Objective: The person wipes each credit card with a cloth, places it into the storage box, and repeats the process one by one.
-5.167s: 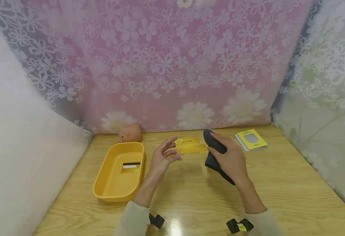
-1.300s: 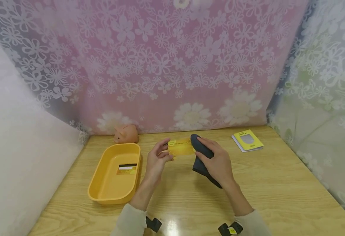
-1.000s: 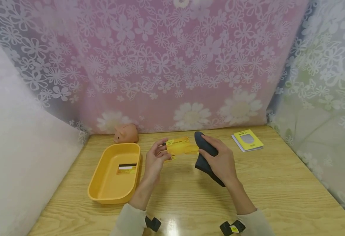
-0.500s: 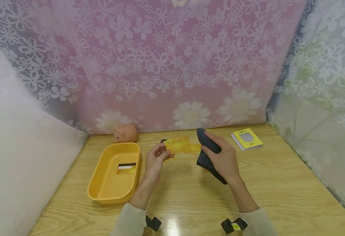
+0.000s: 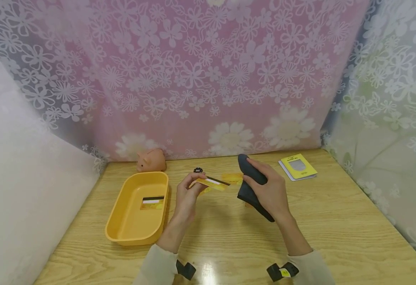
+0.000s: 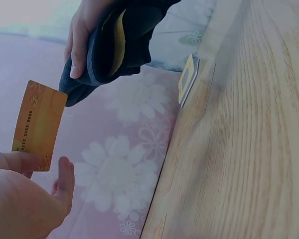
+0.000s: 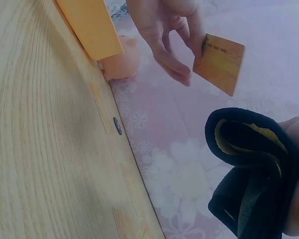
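My left hand [image 5: 186,200] pinches a gold bank card [image 5: 213,183] between thumb and fingers, above the table. The card is tilted in the head view, its dark stripe showing; numbers show on its other face in the left wrist view. My right hand [image 5: 269,193] grips a dark blue folded cloth [image 5: 251,171], thumb on the near side. Layers with a yellow inner edge [image 7: 224,137] show in the right wrist view. The cloth is apart from the card. More gold cards [image 5: 231,179] lie on the table behind, partly hidden by the hands and cloth.
A yellow tray [image 5: 112,221] at left has a card [image 5: 152,202] lying in it. Behind it sits a pink piggy bank [image 5: 152,160]. A black poker chip [image 5: 198,170] lies beyond my left hand. A yellow-and-white booklet [image 5: 298,167] lies at back right, before the flowered curtain.
The card was flat-on with its right end by the cloth; the cloth has moved right, away from it. My left hand has drawn slightly left and turned the card to show its striped back.
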`<act>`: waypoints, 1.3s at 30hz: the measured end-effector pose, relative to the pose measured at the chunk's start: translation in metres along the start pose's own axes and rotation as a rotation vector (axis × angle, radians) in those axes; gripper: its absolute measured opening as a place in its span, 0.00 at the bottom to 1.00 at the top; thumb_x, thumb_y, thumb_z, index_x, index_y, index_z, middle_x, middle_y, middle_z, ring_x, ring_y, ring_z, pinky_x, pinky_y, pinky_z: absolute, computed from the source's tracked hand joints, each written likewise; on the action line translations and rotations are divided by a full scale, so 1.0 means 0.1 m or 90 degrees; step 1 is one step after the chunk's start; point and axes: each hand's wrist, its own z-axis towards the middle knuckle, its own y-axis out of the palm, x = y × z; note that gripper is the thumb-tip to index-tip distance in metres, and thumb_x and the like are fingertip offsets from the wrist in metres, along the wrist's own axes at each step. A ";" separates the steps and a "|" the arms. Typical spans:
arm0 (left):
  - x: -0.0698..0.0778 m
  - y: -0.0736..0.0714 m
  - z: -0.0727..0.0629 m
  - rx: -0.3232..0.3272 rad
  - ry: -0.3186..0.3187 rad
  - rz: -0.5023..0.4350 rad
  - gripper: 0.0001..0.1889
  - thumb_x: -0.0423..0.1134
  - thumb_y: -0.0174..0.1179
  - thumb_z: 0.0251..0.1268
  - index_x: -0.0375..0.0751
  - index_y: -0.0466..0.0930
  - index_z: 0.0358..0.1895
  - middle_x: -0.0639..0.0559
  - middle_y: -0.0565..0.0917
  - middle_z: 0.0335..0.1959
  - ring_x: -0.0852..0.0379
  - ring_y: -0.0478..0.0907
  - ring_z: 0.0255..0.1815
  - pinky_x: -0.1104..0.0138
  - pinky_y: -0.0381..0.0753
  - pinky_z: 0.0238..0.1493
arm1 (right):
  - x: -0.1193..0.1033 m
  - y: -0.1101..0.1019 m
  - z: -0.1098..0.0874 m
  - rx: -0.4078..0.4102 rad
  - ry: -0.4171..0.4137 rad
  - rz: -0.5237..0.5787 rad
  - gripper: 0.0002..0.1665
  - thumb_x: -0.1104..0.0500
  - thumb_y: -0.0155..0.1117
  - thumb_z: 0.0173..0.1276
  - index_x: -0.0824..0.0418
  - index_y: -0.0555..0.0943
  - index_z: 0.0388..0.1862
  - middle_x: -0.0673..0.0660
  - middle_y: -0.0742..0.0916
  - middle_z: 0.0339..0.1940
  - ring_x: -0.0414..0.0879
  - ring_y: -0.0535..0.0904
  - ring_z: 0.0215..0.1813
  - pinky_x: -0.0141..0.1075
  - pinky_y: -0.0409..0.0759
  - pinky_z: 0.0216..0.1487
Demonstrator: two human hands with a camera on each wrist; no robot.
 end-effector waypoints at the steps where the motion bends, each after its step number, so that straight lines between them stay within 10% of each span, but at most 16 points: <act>1: 0.00 0.00 0.00 -0.005 0.000 -0.002 0.06 0.26 0.60 0.71 0.32 0.84 0.46 0.44 0.79 0.58 0.50 0.82 0.55 0.57 0.84 0.62 | 0.00 0.00 0.00 0.000 0.001 0.000 0.32 0.60 0.77 0.67 0.50 0.82 0.70 0.58 0.84 0.66 0.59 0.79 0.67 0.58 0.83 0.60; 9: -0.02 0.00 -0.01 -0.092 0.021 -0.036 0.09 0.29 0.53 0.80 0.29 0.78 0.55 0.44 0.80 0.46 0.49 0.88 0.44 0.52 0.87 0.58 | 0.00 0.00 0.00 -0.003 0.008 0.006 0.32 0.59 0.77 0.68 0.49 0.81 0.71 0.58 0.84 0.67 0.59 0.79 0.68 0.58 0.83 0.59; 21: 0.02 -0.02 0.01 -0.080 0.023 -0.049 0.17 0.31 0.48 0.79 0.24 0.78 0.60 0.38 0.76 0.61 0.50 0.84 0.46 0.55 0.87 0.56 | -0.01 -0.02 0.00 0.004 -0.010 0.006 0.33 0.60 0.78 0.66 0.50 0.82 0.70 0.57 0.84 0.66 0.57 0.79 0.67 0.56 0.83 0.59; 39: -0.04 0.00 -0.01 -0.035 0.028 0.068 0.25 0.27 0.65 0.71 0.48 0.80 0.69 0.39 0.86 0.53 0.50 0.90 0.40 0.60 0.89 0.45 | -0.07 0.06 -0.01 -0.010 -0.045 0.023 0.32 0.60 0.78 0.66 0.50 0.83 0.69 0.54 0.86 0.64 0.53 0.81 0.66 0.50 0.83 0.60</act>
